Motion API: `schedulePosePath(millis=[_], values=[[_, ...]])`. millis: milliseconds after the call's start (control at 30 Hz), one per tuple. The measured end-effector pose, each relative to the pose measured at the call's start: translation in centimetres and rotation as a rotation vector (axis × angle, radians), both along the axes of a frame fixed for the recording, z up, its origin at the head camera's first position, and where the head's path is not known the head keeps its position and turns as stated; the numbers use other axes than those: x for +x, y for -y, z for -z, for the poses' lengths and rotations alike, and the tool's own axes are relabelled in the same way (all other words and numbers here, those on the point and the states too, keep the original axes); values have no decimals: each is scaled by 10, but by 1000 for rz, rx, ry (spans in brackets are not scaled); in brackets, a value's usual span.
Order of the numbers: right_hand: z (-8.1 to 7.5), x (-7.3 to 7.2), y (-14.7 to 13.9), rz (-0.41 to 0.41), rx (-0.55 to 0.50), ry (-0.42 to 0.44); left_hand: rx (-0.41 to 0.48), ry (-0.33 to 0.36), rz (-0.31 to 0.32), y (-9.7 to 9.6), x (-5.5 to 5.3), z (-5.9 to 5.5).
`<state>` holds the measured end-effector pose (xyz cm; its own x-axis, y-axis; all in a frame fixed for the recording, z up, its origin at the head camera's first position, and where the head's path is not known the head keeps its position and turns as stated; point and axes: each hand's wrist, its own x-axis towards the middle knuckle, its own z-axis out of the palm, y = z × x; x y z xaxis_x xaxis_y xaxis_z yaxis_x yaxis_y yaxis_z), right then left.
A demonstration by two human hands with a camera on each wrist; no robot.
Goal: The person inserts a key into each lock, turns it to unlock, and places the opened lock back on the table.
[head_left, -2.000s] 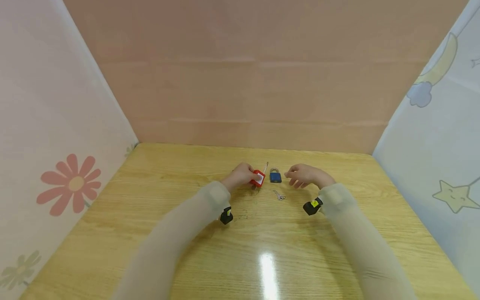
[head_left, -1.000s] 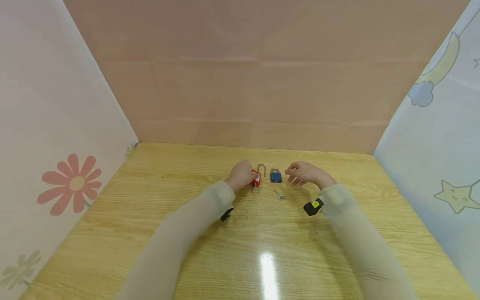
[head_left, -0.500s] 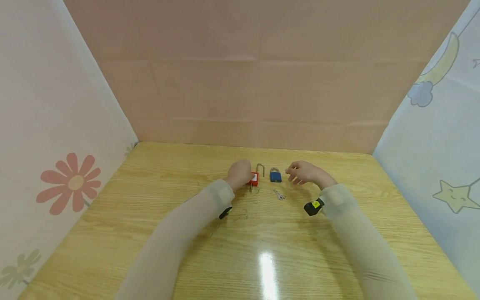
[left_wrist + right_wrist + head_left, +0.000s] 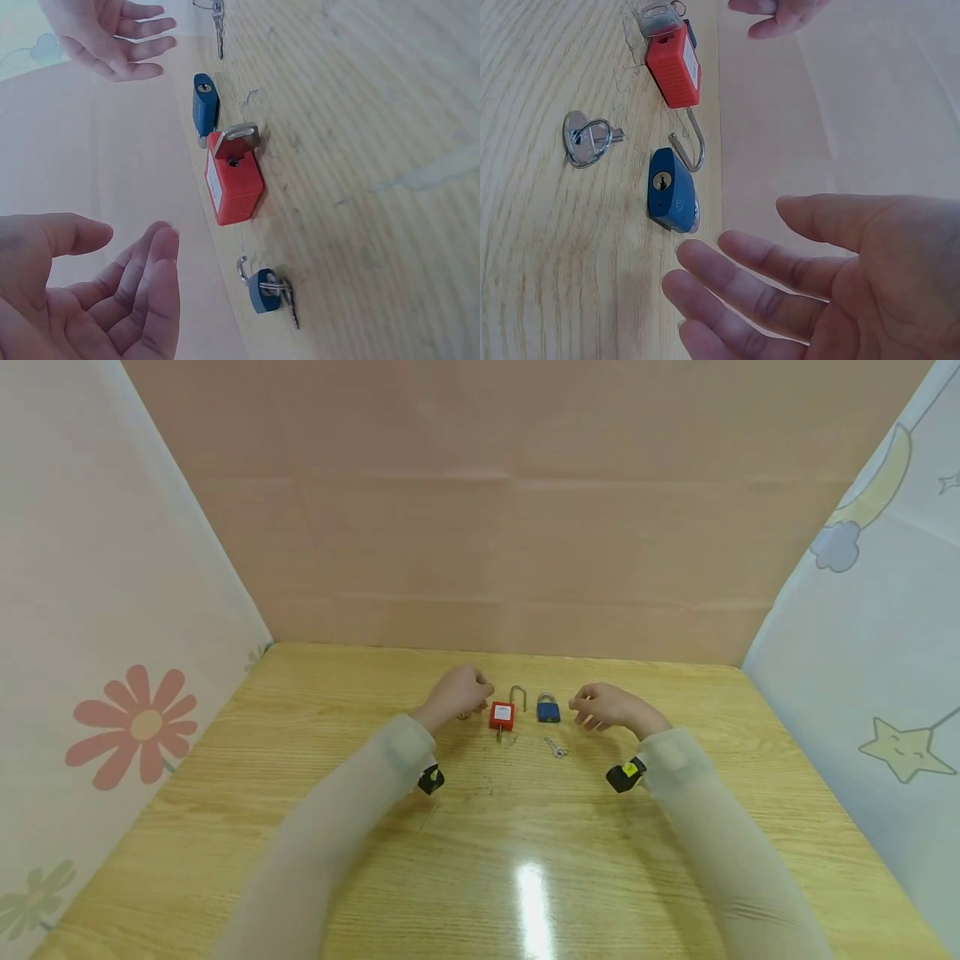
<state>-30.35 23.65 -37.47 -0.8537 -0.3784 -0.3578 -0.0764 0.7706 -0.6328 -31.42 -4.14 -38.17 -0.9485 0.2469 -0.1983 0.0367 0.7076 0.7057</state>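
In the head view my left hand (image 4: 454,695) hovers left of a red padlock (image 4: 502,717), fingers loosely bent, touching nothing. The red padlock lies on the table with a white label, its shackle (image 4: 519,693) out on one side and a key (image 4: 238,139) in its keyhole. A small blue padlock (image 4: 264,292) with keys in it and its shackle swung out lies beside the left hand, mostly hidden in the head view. Right of the red one is a larger blue padlock (image 4: 548,713), shackle seated. My right hand (image 4: 611,707) hangs relaxed beside it, holding nothing.
A pair of keys on a ring (image 4: 557,748) lies in front of the larger blue padlock. The wooden table (image 4: 480,877) meets a plain back wall (image 4: 495,543) and patterned side panels. Faint scuff marks show on the tabletop.
The left hand, which held the red padlock, turned it and set it down, then let go and drew away to the left. The right hand has stayed in place.
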Motion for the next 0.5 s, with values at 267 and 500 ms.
schedulePosePath(millis=[267, 500], values=[[-1, 1, 3, -18, 7, 0, 37, 53, 38, 8, 13, 1], [0, 7, 10, -29, 28, 19, 30, 82, 30, 8, 18, 4]])
